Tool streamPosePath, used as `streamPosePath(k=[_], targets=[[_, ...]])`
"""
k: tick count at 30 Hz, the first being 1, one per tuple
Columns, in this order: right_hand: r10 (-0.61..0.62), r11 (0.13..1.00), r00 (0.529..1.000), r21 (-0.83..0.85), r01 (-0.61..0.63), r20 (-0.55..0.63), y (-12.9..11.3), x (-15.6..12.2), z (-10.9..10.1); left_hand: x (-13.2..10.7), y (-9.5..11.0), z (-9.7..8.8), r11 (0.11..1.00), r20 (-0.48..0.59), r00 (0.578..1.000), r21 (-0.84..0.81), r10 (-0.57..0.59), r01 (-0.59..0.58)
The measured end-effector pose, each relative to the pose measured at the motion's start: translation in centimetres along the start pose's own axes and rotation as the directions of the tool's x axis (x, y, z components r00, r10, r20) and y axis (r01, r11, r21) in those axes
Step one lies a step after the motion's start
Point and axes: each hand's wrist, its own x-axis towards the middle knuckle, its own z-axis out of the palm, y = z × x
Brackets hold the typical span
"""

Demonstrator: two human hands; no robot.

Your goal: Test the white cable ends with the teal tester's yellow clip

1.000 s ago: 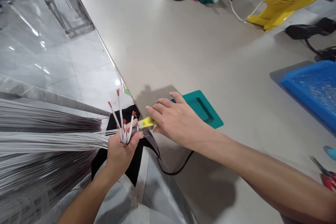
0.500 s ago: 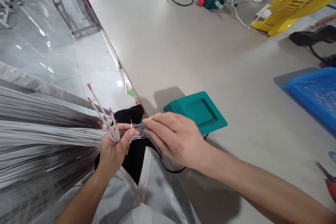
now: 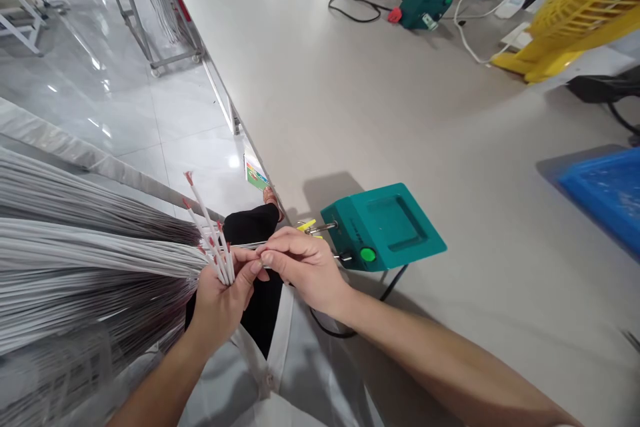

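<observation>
Your left hand (image 3: 223, 293) is closed around a small sheaf of thin white wires with red tips (image 3: 213, 240). They are drawn out of the big bundle of grey-white wires (image 3: 90, 260) lying left of your fingers. Your right hand (image 3: 300, 267) touches the left one. Its fingers (image 3: 273, 257) are narrow and pinch what seems to be a single wire end, though the end is too small to see clearly.

The bundle has its long axis about level, left to right, with the ends toward your fingers. The red tips of the sheaf fan upward and away from you.

Just beyond the right fingers a teal plastic box with a round green button (image 3: 385, 227) stands on the pale grey surface (image 3: 350, 80). Its yellow clip (image 3: 306, 225) faces the fingers but is apart from them.

I judge the work is only begun: few wires are out, most are in the bundle, and none is at the clip yet.

Far to the right are a blue tray (image 3: 605, 193) and a yellow plastic basket (image 3: 575, 13).
</observation>
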Motion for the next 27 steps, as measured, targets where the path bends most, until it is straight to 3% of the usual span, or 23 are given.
streamPosePath(k=[2, 4, 10, 13, 15, 19, 21, 23, 27], targets=[[0.119, 0.98, 0.993, 0.164, -0.116, -0.014, -0.1, -0.1, 0.0, 0.0, -0.1, 0.0, 1.0, -0.001, 1.0, 0.011, 0.0, 0.0], [0.171, 0.96, 0.984, 0.235, -0.153, -0.055, -0.3, 0.0, -0.4, 0.0, -0.3, 0.0, 1.0, -0.016, 1.0, 0.005, -0.018, 0.018], [0.071, 0.975, 0.982, 0.219, -0.032, -0.174, -1.5, 0.8, -2.1, 0.3, -1.0, -0.1, 0.995, -0.026, 0.995, 0.017, -0.1, 0.1], [-0.01, 0.998, 0.982, 0.065, 0.023, -0.19, -2.0, 0.8, -2.3, 0.5, -1.1, -0.4, 0.995, -0.055, 0.994, 0.028, -0.095, 0.097], [-0.087, 0.991, 0.988, -0.11, 0.073, -0.125, -2.2, 0.7, -2.1, 0.5, -1.0, -0.5, 0.998, -0.073, 0.996, 0.042, -0.052, 0.055], [-0.174, 0.91, 0.977, -0.36, 0.207, 0.123, -1.9, 0.4, -1.1, 0.5, -0.8, -0.2, 0.983, 0.085, 0.994, 0.167, 0.068, -0.081], [-0.182, 0.876, 0.966, -0.416, 0.244, 0.183, -1.6, 0.3, -0.7, 0.6, -0.8, 0.0, 0.965, 0.153, 0.984, 0.23, 0.095, -0.129], [-0.161, 0.867, 0.972, -0.446, 0.222, 0.171, -1.3, 0.3, -0.5, 0.7, -0.7, 0.1, 0.958, 0.179, 0.98, 0.258, 0.083, -0.128], [-0.075, 0.892, 0.997, -0.444, 0.081, 0.032, -0.8, 0.2, -0.6, 0.8, -0.6, -0.2, 0.973, 0.284, 0.957, 0.2, 0.058, -0.118]])
